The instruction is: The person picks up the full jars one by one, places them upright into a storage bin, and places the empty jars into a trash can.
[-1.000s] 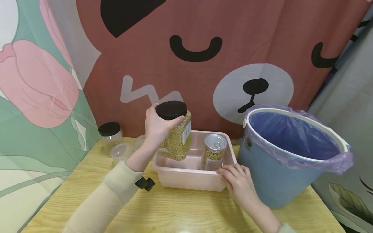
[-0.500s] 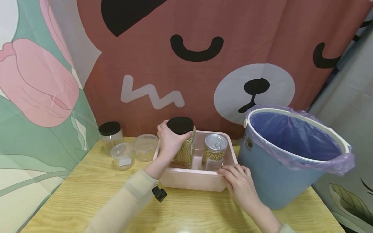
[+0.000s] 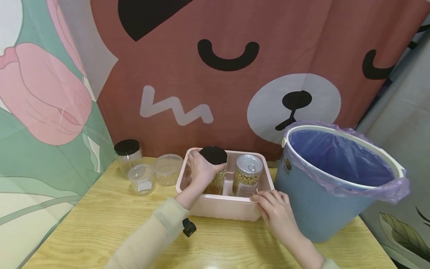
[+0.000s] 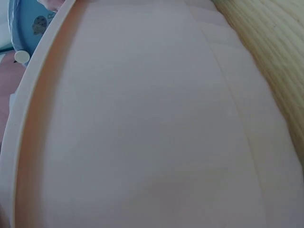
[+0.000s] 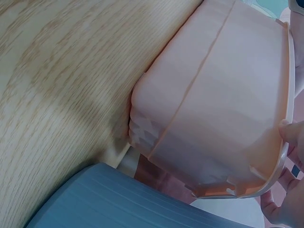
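My left hand [image 3: 201, 169] grips a clear jar [image 3: 220, 182] of pale round beans just below its black lid. The jar stands low inside a pink plastic basin [image 3: 223, 208], in the left half; its base is hidden behind the front wall. To its right, inside the same basin, is a clear can [image 3: 248, 175] with a silver pull-tab lid and tan beans. At the front right corner my right hand [image 3: 275, 209] pinches the basin's rim, thumb outside, as the right wrist view shows. The basin's outer wall [image 4: 142, 114] fills the left wrist view; the left hand is hidden there.
Left of the basin stand a clear jar with a black lid [image 3: 127, 155] and two clear round tubs, one small [image 3: 142, 180] and one wider [image 3: 168, 170]. A blue bin [image 3: 312, 205] with a purple liner stands close on the right. Patterned curtains [image 3: 161, 67] hang behind the wooden table [image 3: 84, 224].
My left hand has lowered the bean jar from above the basin's left side down into it, shifting slightly right. The right hand has stayed on the rim.
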Demonstrator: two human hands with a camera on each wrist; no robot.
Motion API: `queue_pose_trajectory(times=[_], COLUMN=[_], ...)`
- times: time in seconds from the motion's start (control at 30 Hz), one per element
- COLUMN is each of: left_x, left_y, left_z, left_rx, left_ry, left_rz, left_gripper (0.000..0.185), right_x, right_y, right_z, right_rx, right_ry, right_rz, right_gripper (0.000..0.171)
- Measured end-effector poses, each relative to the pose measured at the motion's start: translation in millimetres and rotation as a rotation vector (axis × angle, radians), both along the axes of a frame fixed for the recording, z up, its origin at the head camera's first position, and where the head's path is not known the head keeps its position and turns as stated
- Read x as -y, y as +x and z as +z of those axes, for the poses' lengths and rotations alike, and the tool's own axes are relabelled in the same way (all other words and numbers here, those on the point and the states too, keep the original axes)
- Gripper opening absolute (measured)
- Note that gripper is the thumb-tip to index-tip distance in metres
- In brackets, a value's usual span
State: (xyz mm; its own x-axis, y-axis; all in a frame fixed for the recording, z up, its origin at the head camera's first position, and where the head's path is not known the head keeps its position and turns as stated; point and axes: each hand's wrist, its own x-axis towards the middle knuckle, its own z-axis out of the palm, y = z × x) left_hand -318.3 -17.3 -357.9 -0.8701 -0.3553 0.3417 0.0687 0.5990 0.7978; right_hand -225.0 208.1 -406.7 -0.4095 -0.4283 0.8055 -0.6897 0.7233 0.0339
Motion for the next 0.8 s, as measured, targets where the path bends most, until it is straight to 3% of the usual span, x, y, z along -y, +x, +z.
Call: queue_pose_trajectory(times=[0.27,0.43,0.67,0.8], left_x=[3,6,15,27], left_y=[2.7,8.9,16.9,23.2], left_z=[0.9,2.2,5.1,8.3], left_rx=[0.122,0.144,0.157,0.175], left_ry=[-0.11,-0.23,-0.127,-0.122], left_rz=[-0.026,-0.048,-0.19,-0.288], left_gripper=[0.118,0.116,0.116,0.114], right_x=[0,0,-4,-4], right_y=[0.5,2.3,4.0,4.7], right_z=[-0.1,-1.3,4.0,12.6], right_rx=[0.003,0.011,0.043,0.029], right_ry=[-0.005,0.001,0.019,0.045], right_rz=[-0.006,-0.01,-0.004,0.023], right_gripper=[0.028,0.019,0.018,0.015])
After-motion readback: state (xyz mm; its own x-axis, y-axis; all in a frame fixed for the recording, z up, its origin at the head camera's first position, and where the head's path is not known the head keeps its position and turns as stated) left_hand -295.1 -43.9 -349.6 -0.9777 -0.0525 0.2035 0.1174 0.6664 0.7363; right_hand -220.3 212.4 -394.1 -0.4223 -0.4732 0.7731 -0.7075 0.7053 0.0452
